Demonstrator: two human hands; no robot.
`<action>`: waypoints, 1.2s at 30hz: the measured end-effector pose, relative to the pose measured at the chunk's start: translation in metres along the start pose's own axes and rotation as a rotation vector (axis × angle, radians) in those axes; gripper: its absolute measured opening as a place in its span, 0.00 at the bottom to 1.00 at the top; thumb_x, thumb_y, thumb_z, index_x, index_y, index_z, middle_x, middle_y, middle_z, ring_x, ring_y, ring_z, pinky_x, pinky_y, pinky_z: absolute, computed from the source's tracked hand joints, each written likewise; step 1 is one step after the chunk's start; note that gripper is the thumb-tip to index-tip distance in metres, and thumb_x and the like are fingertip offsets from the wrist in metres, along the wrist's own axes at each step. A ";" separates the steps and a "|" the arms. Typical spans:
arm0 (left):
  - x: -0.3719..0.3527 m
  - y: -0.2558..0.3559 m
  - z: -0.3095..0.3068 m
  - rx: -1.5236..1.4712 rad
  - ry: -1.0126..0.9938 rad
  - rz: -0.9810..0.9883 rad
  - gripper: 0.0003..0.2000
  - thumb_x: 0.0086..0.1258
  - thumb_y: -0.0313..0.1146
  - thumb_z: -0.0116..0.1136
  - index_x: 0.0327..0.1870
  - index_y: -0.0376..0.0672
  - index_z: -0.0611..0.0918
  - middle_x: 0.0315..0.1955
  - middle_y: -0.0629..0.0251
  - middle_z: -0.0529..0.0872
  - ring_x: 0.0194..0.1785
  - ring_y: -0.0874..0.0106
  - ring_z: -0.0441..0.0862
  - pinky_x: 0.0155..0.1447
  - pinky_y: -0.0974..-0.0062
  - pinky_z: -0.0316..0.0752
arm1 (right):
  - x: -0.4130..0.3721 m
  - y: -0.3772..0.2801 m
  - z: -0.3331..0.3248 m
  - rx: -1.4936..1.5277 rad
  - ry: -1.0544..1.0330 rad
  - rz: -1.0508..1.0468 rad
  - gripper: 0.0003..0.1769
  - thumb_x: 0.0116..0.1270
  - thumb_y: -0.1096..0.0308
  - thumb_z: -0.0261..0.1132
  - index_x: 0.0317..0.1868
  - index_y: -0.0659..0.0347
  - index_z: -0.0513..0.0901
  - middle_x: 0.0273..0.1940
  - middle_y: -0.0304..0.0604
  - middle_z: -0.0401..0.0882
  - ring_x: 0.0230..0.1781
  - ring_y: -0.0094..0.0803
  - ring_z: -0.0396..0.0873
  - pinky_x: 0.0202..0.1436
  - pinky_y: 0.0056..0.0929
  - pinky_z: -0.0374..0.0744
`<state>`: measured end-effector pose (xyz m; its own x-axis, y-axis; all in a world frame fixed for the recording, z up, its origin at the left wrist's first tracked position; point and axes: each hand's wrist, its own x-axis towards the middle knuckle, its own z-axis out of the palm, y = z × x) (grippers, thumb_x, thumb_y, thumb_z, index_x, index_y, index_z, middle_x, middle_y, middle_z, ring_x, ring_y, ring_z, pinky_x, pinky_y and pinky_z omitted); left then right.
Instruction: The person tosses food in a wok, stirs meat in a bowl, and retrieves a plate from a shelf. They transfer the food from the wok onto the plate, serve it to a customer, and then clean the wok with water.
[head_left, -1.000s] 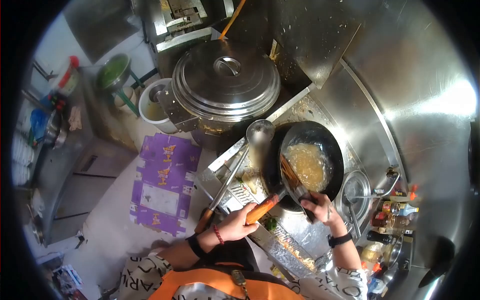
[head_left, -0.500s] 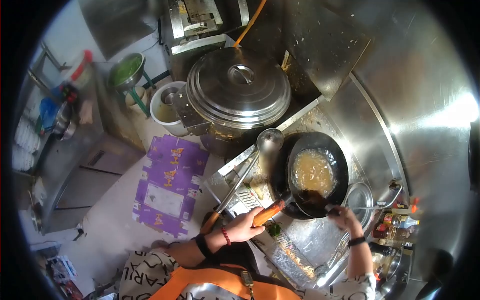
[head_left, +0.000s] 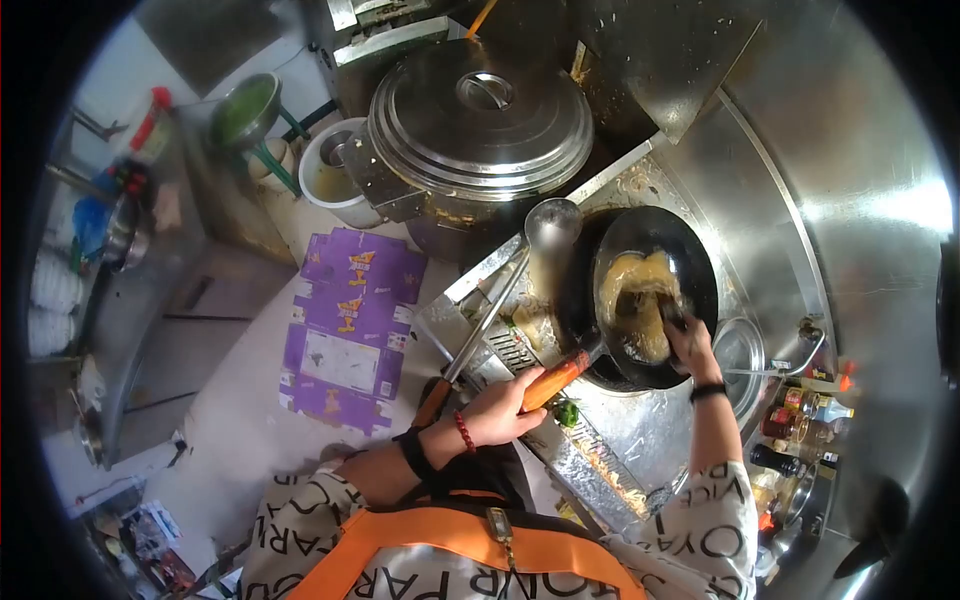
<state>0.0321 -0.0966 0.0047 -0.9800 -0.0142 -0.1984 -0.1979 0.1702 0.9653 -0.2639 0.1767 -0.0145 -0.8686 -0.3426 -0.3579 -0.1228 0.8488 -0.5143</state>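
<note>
My left hand (head_left: 500, 408) is closed round the wooden handle (head_left: 556, 380) of a black wok (head_left: 695, 240). The wok rests over the stove, with cloudy yellowish liquid (head_left: 630, 272) swirling inside. In my right hand (head_left: 692, 346), fingers wrapped round its short grip, is a dark wok brush (head_left: 648, 302). Its head sits down in the liquid, and its bristles are blurred by motion. Left of the wok lies a long-handled ladle (head_left: 552, 225), its wooden end near my left wrist; neither hand touches it.
A large lidded steel pot (head_left: 480, 130) stands beyond the ladle. Flattened purple cardboard (head_left: 340, 358) lies on the floor, near a white bucket (head_left: 345, 205). Sauce bottles (head_left: 790, 425) line the right side, by a round steel lid (head_left: 742, 345). Food scraps (head_left: 605, 470) lie in the stove's front trough.
My right hand has pushed the brush from the wok's near rim further into the liquid, which now swirls and piles up. The left hand keeps its hold on the handle. The whole view has shifted.
</note>
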 end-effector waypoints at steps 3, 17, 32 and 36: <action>0.001 -0.003 0.002 0.014 0.018 0.001 0.31 0.59 0.37 0.60 0.61 0.33 0.64 0.30 0.45 0.82 0.35 0.53 0.82 0.40 0.64 0.75 | -0.016 -0.109 0.016 0.491 -0.136 0.241 0.22 0.61 0.62 0.61 0.48 0.73 0.75 0.30 0.46 0.80 0.28 0.30 0.78 0.32 0.23 0.76; -0.002 0.001 0.005 0.010 0.097 0.024 0.29 0.59 0.37 0.59 0.59 0.34 0.65 0.29 0.47 0.82 0.34 0.53 0.81 0.38 0.63 0.75 | 0.023 -0.054 -0.125 -1.152 0.121 -0.016 0.23 0.56 0.57 0.62 0.54 0.44 0.72 0.38 0.49 0.82 0.40 0.48 0.80 0.41 0.42 0.79; -0.001 0.005 0.005 0.062 0.031 -0.114 0.28 0.60 0.34 0.60 0.60 0.36 0.65 0.41 0.47 0.81 0.43 0.58 0.82 0.47 0.70 0.76 | -0.041 -0.091 0.015 -0.205 -0.046 0.170 0.26 0.53 0.57 0.67 0.49 0.65 0.77 0.42 0.58 0.80 0.43 0.48 0.81 0.44 0.34 0.78; -0.002 -0.007 0.010 -0.022 0.096 0.027 0.27 0.59 0.35 0.61 0.58 0.35 0.66 0.37 0.45 0.81 0.39 0.52 0.81 0.43 0.64 0.75 | -0.089 -0.074 -0.007 -0.378 -0.264 -0.109 0.28 0.52 0.57 0.67 0.54 0.60 0.76 0.43 0.57 0.80 0.50 0.48 0.77 0.53 0.36 0.74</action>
<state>0.0353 -0.0876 -0.0034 -0.9822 -0.1043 -0.1561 -0.1707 0.1501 0.9738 -0.1810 0.1473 0.0607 -0.6950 -0.4869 -0.5291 -0.4153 0.8725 -0.2575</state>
